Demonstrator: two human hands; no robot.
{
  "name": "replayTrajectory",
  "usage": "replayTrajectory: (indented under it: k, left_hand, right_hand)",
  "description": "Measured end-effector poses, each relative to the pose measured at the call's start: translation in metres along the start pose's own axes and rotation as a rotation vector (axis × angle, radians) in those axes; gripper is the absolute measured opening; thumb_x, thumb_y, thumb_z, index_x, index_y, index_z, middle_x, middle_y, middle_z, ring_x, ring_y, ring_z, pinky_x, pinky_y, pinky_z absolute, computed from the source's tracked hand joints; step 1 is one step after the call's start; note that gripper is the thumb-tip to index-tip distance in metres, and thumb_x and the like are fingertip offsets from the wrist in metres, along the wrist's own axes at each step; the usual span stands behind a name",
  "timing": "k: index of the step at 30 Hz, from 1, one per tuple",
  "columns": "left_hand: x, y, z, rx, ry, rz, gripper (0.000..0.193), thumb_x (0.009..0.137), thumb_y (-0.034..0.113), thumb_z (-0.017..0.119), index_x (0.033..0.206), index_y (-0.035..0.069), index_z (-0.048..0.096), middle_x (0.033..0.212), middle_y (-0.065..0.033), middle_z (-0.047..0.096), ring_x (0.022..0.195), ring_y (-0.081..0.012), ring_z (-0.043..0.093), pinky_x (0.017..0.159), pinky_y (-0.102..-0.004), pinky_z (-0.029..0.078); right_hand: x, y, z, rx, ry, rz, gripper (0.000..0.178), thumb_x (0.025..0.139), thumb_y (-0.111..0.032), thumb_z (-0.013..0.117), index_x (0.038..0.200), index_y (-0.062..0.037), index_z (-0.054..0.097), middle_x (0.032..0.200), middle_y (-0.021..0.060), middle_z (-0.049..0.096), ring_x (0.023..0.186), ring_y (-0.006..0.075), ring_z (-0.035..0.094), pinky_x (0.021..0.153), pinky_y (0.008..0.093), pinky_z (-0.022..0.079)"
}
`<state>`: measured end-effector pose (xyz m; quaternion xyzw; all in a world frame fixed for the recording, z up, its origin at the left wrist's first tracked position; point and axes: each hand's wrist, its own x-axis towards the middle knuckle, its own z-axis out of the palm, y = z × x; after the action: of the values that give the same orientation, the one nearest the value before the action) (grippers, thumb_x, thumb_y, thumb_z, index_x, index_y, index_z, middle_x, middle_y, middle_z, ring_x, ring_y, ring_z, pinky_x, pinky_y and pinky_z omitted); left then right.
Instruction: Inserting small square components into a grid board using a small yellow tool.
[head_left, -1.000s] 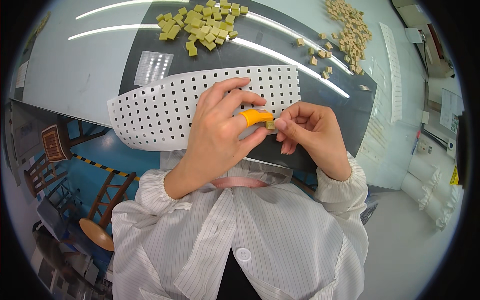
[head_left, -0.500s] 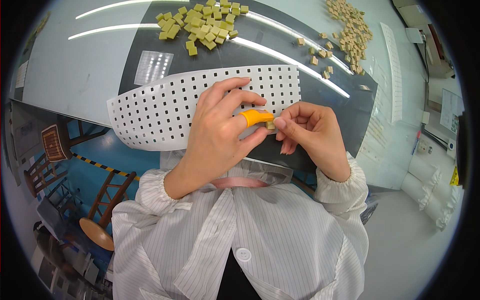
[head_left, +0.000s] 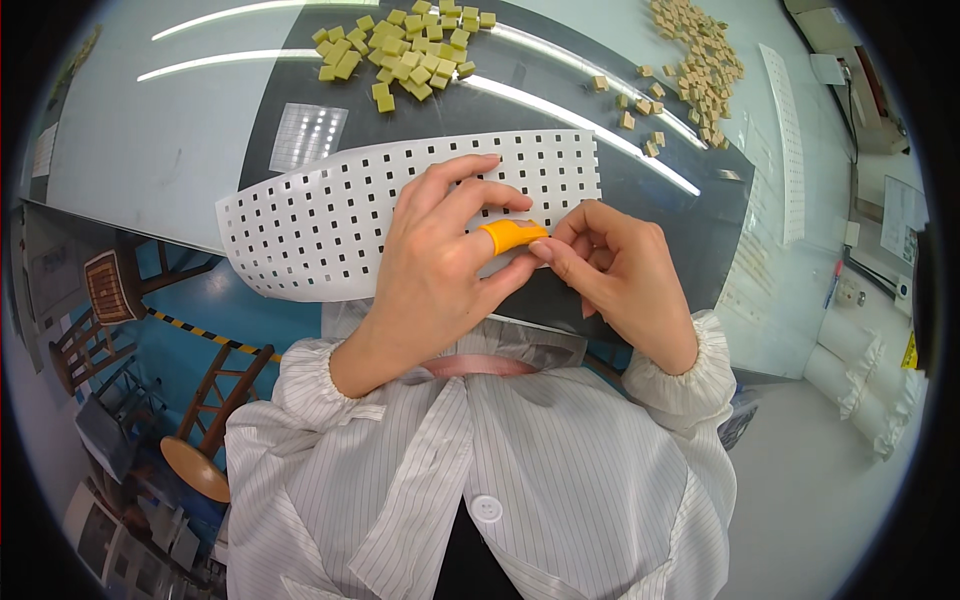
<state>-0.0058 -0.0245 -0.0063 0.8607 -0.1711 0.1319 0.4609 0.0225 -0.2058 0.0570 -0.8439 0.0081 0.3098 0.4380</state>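
My left hand (head_left: 435,245) is over a white sheet (head_left: 325,222) with rows of small black squares. An orange finger cover (head_left: 508,236) sits on its index finger. Thumb and index finger are pinched together on a small yellow-green block, which my right thumb and the fingertips now hide; the other left fingers are spread. My right hand (head_left: 630,275) meets the left fingertips from the right, its thumb and index finger pressed together at the block. Whatever lies between those right fingertips is hidden.
A heap of yellow-green blocks (head_left: 415,50) is on the dark mat (head_left: 690,215) at the far side. Many tan blocks (head_left: 700,65) lie at the far right. A small translucent sheet (head_left: 308,136) rests left of the heap, and another dotted strip (head_left: 785,140) lies at right.
My right hand has moved slightly left onto the left fingertips, and its thumb now covers the block that showed before. My left hand has stayed in place.
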Motion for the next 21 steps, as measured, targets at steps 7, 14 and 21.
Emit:
replayTrajectory:
  k: [7, 14, 21]
  left_hand:
    - [0.002, 0.001, -0.002, -0.001, -0.006, -0.002, 0.02, 0.067, 0.01, 0.081, 0.085, 0.006, 0.075, 0.103, -0.0019, 0.067, 0.117, -0.0298, 0.057, 0.097, -0.0461, 0.043]
    - [-0.003, 0.001, -0.001, -0.013, -0.031, -0.016, 0.019, 0.067, 0.009, 0.081, 0.085, 0.004, 0.074, 0.107, -0.0024, 0.066, 0.121, -0.029, 0.055, 0.099, -0.0455, 0.042]
    - [-0.002, 0.002, -0.002, -0.027, -0.016, 0.001, 0.017, 0.069, 0.009, 0.08, 0.084, 0.004, 0.073, 0.107, -0.0036, 0.065, 0.121, -0.0289, 0.054, 0.1, -0.0448, 0.042]
  right_hand:
    - [0.0, 0.012, -0.009, 0.104, -0.003, -0.163, 0.016, 0.096, -0.014, 0.066, 0.091, 0.0014, 0.063, 0.069, 0.0013, 0.062, 0.052, 0.0033, 0.053, 0.044, 0.0184, 0.04]
    - [0.001, 0.018, -0.021, 0.138, 0.204, -0.192, 0.01, 0.098, -0.009, 0.061, 0.098, 0.0007, 0.064, 0.072, 0.0038, 0.066, 0.051, 0.0052, 0.055, 0.045, 0.0189, 0.042]
    - [0.032, -0.004, -0.044, -0.583, 0.683, -0.464, 0.023, 0.091, -0.004, 0.068, 0.114, -0.0048, 0.065, 0.07, 0.0026, 0.061, 0.055, 0.0062, 0.048, 0.051, 0.0223, 0.041]
